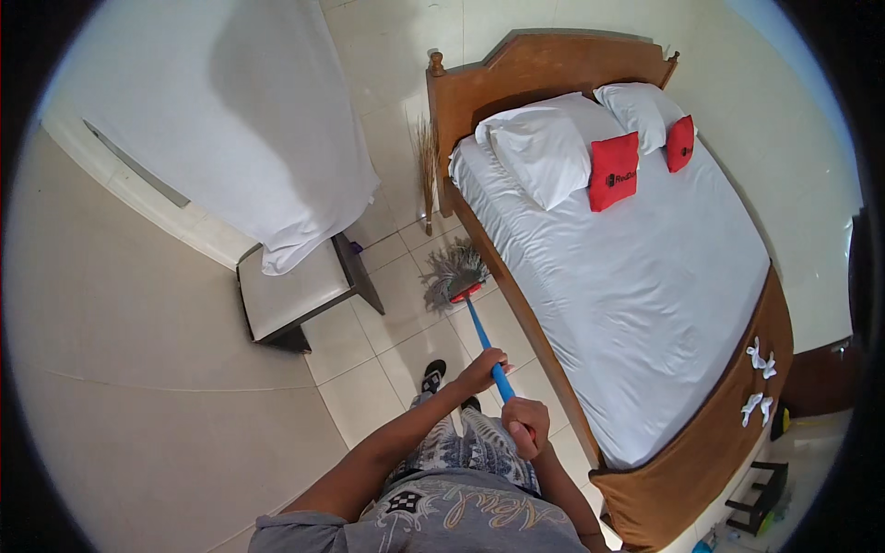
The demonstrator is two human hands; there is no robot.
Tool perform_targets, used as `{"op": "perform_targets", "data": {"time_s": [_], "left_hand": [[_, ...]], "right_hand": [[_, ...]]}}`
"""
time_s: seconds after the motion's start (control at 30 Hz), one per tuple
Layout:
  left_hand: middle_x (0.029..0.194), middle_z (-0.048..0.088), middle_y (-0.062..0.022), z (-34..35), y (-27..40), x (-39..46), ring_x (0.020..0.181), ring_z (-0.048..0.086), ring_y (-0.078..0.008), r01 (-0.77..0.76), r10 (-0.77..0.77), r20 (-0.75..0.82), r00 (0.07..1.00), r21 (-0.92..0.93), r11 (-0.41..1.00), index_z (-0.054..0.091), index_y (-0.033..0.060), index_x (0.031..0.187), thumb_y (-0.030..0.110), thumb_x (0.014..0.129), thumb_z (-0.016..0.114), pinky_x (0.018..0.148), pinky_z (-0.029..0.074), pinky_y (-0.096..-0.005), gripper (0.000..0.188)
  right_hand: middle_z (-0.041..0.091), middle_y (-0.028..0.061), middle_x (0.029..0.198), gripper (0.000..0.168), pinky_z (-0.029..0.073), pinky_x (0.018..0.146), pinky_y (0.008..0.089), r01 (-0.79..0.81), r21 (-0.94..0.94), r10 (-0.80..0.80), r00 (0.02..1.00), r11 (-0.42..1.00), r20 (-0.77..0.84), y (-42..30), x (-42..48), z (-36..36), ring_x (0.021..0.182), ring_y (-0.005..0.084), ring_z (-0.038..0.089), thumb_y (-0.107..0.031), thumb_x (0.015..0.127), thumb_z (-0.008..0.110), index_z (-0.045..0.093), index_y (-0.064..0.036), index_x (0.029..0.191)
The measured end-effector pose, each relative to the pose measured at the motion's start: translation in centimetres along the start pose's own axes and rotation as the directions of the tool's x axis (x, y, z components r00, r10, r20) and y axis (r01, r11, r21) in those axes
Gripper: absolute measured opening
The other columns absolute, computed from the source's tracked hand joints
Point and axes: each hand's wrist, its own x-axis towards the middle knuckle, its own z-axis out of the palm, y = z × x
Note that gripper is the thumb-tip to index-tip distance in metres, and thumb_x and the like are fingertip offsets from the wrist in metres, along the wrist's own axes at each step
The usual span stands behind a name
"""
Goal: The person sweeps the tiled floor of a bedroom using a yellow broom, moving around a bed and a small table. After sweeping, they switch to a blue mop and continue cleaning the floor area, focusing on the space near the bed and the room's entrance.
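A string mop with a grey head (453,273), a red socket and a blue handle rests on the tiled floor beside the bed's wooden side rail. My left hand (482,371) grips the handle partway down. Closer to my body, my right hand (525,425) is closed around the handle's upper end, where a bit of red shows. The handle slants from my waist towards the mop head, in front of my sandalled feet.
A wooden bed (664,276) with white sheet, pillows, red cushions and brown runner stands on the right. A stick broom (428,180) leans near its headboard. At left, a bench (297,290) stands below a white curtain (297,124). A dark rack (759,498) is at lower right.
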Motion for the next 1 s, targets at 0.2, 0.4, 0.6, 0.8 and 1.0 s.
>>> {"op": "perform_targets", "data": {"time_s": [0.2, 0.4, 0.6, 0.8, 1.0], "left_hand": [[0.055, 0.042, -0.011, -0.2, 2.9, -3.7, 0.059, 0.042, -0.0303, 0.145, -0.141, -0.034, 0.989, 0.148, 0.978, 0.04, 0.0055, 0.055, 0.022, 0.075, 0.061, 0.057, 0.033, -0.0384, 0.033], [0.055, 0.044, -0.0121, 4.6, 4.7, -4.3, 0.058, 0.045, -0.0324, 0.165, -0.145, -0.163, 0.976, 0.118, 0.979, 0.043, 0.0056, 0.055, 0.02, 0.075, 0.059, 0.057, 0.036, -0.0406, 0.03], [0.06, 0.047, -0.0105, 8.1, 6.5, -4.3, 0.064, 0.047, -0.0311, 0.173, -0.174, 0.022, 0.985, 0.036, 0.984, 0.045, 0.0056, 0.059, 0.023, 0.075, 0.059, 0.06, 0.038, -0.0401, 0.028], [0.062, 0.05, -0.0131, 4.9, 8.0, -7.3, 0.066, 0.049, -0.0334, 0.238, -0.252, 0.123, 0.96, 0.119, 0.964, 0.047, 0.0055, 0.058, 0.029, 0.079, 0.053, 0.06, 0.039, -0.042, 0.032], [0.067, 0.054, -0.0133, -2.5, 6.7, -12.8, 0.069, 0.053, -0.0332, 0.414, -0.46, 0.119, 0.88, 0.285, 0.865, 0.05, 0.0064, 0.061, 0.033, 0.077, 0.053, 0.06, 0.042, -0.0441, 0.031]], "right_hand": [[0.04, 0.0049, 0.048, 0.033, 0.026, 0.04, 0.0265, -0.292, 0.275, 0.31, 0.951, 0.916, -0.024, -2.4, -1.4, -1.4, 0.041, 0.0126, 0.037, -0.023, 0.078, 0.043, 0.04, -0.002, 0.053], [0.028, 0.0012, 0.043, 0.04, 0.024, 0.037, 0.0266, -0.227, 0.397, 0.338, 0.911, 0.89, -0.237, -4.4, -3.0, -4.3, 0.036, 0.0112, 0.029, -0.025, 0.087, 0.04, 0.03, -0.008, 0.052], [0.037, 0.0056, 0.041, 0.043, 0.025, 0.036, 0.0267, -0.15, 0.234, 0.194, 0.965, 0.961, -0.177, -7.2, -5.8, -4.4, 0.036, 0.0127, 0.033, -0.025, 0.082, 0.044, 0.035, -0.004, 0.045], [0.028, -0.0008, 0.036, 0.035, 0.022, 0.034, 0.0258, -0.098, 0.345, 0.157, 0.977, 0.933, -0.146, -8.1, -5.1, -1.6, 0.031, 0.0078, 0.023, -0.022, 0.082, 0.045, 0.031, -0.008, 0.052], [0.028, 0.001, 0.037, 0.036, 0.028, 0.037, 0.026, -0.09, 0.496, 0.243, 0.937, 0.863, -0.252, -5.5, -4.0, 5.1, 0.032, 0.0088, 0.025, -0.021, 0.081, 0.046, 0.028, -0.01, 0.052]]}}
